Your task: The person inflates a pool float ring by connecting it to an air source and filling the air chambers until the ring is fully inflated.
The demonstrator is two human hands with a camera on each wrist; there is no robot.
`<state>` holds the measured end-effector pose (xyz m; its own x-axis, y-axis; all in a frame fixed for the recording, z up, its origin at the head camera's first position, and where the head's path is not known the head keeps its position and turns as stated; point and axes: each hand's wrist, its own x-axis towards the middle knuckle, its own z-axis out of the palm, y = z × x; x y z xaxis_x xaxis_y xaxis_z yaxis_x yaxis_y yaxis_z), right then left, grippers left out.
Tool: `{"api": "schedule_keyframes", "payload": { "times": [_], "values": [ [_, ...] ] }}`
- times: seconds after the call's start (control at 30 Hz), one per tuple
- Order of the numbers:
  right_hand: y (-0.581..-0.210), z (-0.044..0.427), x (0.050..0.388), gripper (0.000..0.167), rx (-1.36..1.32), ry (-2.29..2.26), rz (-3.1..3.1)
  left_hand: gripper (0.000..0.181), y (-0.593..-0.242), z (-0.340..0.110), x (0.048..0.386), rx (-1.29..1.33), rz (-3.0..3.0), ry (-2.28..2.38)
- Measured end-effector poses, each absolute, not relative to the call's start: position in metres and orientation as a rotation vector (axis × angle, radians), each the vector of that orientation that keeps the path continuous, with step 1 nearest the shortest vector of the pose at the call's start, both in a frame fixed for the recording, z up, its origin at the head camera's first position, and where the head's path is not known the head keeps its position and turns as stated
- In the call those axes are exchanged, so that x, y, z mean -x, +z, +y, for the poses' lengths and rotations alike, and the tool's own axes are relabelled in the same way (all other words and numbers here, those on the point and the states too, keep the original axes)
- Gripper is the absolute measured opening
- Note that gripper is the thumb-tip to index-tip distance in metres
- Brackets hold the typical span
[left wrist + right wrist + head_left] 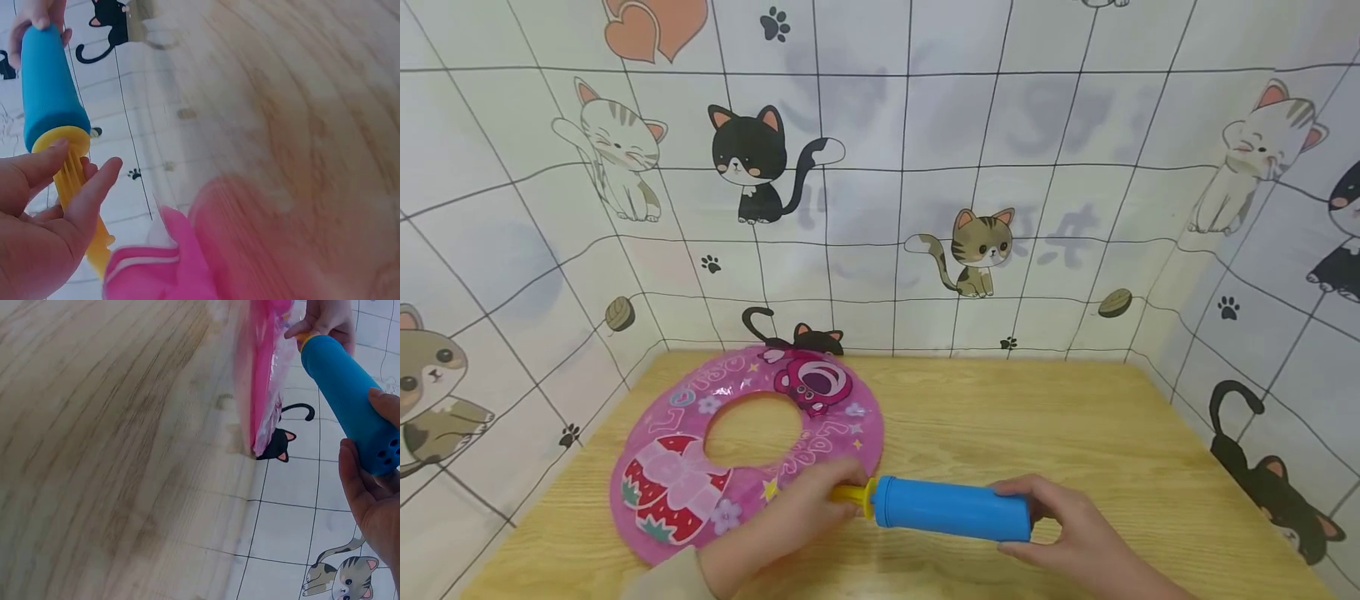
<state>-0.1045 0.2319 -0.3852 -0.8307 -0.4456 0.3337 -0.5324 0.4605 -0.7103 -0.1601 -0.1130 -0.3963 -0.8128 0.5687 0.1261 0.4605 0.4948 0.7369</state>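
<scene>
Both hands hold a hand air pump (955, 507) with a blue barrel, lying nearly level above the table's front. My left hand (808, 508) grips its yellow nozzle end (65, 172) at the left, thumb against the yellow collar in the left wrist view. At the other end, my right hand (1071, 529) holds the blue barrel between thumb and fingers; small holes show in that end in the right wrist view. A pink inflatable swim ring (850, 442), printed with strawberries and a bear, lies on the table behind and left of the left hand.
The light wooden table (1022, 417) extends behind and to the right of the pump. Walls (880, 192) covered with a cat-printed grid sheet close off the back and both sides.
</scene>
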Motion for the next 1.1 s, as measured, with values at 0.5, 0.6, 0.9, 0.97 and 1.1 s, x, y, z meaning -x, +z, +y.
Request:
{"api": "schedule_keyframes", "payload": {
  "times": [0.5,0.6,0.9,0.97,1.1],
  "values": [
    [-0.368,0.275,0.098,0.056,-0.809,1.219,-2.594,0.021,-0.390,-0.130,0.173,-0.815,2.610,1.190],
    [-0.368,0.289,0.097,0.060,-0.810,1.204,-2.563,0.020,-0.389,-0.136,0.174,-0.776,2.601,1.194],
    [-0.359,0.310,0.088,0.066,-0.858,1.121,-2.459,0.021,-0.388,-0.156,0.178,-0.762,2.620,1.221],
    [-0.361,0.309,0.088,0.066,-0.870,1.181,-2.430,0.020,-0.389,-0.156,0.177,-0.758,2.617,1.235],
    [-0.369,0.300,0.091,0.060,-0.854,1.349,-2.407,0.020,-0.390,-0.152,0.176,-0.763,2.602,1.252]
  ]
}}
